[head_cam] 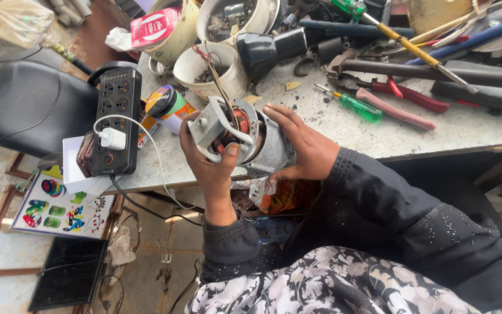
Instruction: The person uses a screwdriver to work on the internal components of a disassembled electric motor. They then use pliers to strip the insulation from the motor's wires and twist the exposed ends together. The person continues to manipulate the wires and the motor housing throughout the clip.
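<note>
Both hands (210, 168) (306, 151) grip the motor (245, 139) beside a power strip (114, 119)

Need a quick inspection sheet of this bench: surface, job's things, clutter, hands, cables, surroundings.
Surface: grey workbench, dusty, scattered debris.
Job's things: small electric motor, copper winding exposed, held above the bench edge.
Clutter: green-handled screwdriver, red-handled pliers, white housings, small tin.
Hands: left hand grips the motor's front bracket; right hand cups its body.
Cables: black power strip with white charger, white lead trailing down.
Surroundings: black seat, colourful sheet on the floor.
</note>
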